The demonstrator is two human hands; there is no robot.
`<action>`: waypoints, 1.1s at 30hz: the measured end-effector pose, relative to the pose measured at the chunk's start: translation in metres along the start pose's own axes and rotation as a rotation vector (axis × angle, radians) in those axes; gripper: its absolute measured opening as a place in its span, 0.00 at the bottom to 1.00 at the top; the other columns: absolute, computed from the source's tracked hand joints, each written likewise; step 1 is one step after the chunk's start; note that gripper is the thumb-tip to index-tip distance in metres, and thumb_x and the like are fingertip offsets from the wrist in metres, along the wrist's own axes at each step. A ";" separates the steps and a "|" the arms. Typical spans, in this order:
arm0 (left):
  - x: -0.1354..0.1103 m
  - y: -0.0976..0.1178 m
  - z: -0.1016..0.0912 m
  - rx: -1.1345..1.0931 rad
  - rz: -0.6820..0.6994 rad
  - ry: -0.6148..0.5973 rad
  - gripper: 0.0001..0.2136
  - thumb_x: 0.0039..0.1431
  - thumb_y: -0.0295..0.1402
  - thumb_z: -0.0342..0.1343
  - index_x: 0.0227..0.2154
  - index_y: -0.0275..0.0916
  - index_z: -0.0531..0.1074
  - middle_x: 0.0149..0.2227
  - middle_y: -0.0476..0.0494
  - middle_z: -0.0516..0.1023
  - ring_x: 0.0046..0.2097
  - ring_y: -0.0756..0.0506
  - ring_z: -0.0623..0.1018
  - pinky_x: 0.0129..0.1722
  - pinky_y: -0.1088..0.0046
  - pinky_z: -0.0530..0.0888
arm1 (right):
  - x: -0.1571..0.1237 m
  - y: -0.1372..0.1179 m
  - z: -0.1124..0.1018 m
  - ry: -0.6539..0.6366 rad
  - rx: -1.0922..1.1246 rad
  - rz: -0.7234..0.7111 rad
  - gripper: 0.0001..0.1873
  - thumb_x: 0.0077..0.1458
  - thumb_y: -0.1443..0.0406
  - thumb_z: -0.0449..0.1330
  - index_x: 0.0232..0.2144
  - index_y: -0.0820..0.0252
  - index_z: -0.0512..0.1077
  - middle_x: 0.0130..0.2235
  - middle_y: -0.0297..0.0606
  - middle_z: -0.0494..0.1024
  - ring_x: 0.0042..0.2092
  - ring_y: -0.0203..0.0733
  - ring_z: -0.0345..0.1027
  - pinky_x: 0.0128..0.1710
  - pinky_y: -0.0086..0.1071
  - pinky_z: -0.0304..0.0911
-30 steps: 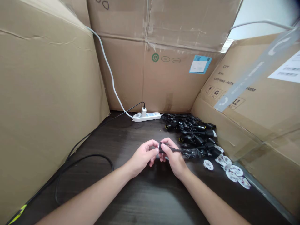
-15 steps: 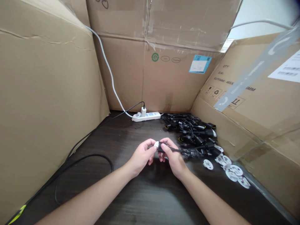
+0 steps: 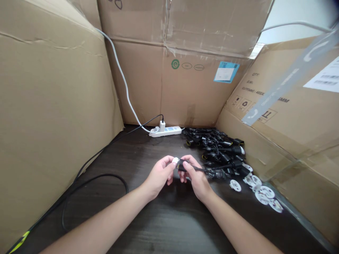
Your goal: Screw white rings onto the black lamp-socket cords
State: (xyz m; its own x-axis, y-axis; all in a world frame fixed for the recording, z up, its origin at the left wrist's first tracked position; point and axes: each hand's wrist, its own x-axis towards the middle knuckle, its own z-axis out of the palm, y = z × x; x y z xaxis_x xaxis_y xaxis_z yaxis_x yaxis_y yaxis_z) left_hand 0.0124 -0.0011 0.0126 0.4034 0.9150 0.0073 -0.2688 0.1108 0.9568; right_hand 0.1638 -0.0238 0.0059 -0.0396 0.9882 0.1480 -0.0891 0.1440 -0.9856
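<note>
Pinched between the thumb and fingers of my left hand (image 3: 162, 173) is a small white disc (image 3: 175, 160). My right hand (image 3: 194, 173) is closed around a black cylindrical housing (image 3: 181, 165), whose open end faces left toward the disc. A black cord (image 3: 200, 169) runs from the housing's other end, past my right fingers, toward a pile of similar black parts. The disc sits at the mouth of the housing; whether the two touch or are joined by a wire I cannot tell. My fingers hide part of both pieces.
The pile of black corded housings (image 3: 222, 153) lies to the right. Several loose white discs (image 3: 265, 192) lie nearer me. A white power strip (image 3: 169, 131) with a plugged-in adapter stands at the back. Black cable (image 3: 106, 175) loops at left. Cardboard walls (image 3: 190, 95) enclose the dark table (image 3: 148, 225).
The white disc has shifted slightly up and left, so a little more of the housing's open end shows. Both hands keep their grip and have barely moved.
</note>
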 end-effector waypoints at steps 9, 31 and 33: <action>-0.001 0.002 -0.001 -0.144 -0.048 -0.040 0.09 0.54 0.36 0.59 0.35 0.37 0.69 0.17 0.58 0.61 0.19 0.54 0.59 0.18 0.80 0.61 | 0.000 -0.002 0.003 0.005 -0.003 -0.034 0.18 0.58 0.50 0.60 0.39 0.57 0.67 0.24 0.28 0.72 0.20 0.33 0.65 0.19 0.25 0.58; -0.003 0.007 0.001 -0.205 -0.025 -0.042 0.14 0.57 0.38 0.63 0.39 0.36 0.70 0.17 0.59 0.62 0.19 0.55 0.58 0.18 0.80 0.68 | 0.002 0.002 0.002 0.068 -0.054 -0.146 0.20 0.55 0.55 0.65 0.46 0.56 0.70 0.36 0.35 0.76 0.23 0.31 0.67 0.18 0.24 0.60; -0.002 0.007 0.001 -0.177 -0.013 -0.034 0.14 0.57 0.39 0.63 0.40 0.36 0.71 0.17 0.59 0.61 0.19 0.55 0.58 0.18 0.80 0.67 | 0.003 0.005 0.002 0.077 -0.054 -0.174 0.19 0.56 0.55 0.65 0.47 0.55 0.70 0.37 0.35 0.76 0.23 0.31 0.67 0.18 0.24 0.60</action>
State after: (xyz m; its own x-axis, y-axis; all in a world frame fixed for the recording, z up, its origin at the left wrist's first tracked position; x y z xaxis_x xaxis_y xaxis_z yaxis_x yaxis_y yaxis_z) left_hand 0.0105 -0.0031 0.0193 0.4358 0.9000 0.0083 -0.4125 0.1916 0.8906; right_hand 0.1613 -0.0203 0.0014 0.0484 0.9489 0.3119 -0.0345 0.3137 -0.9489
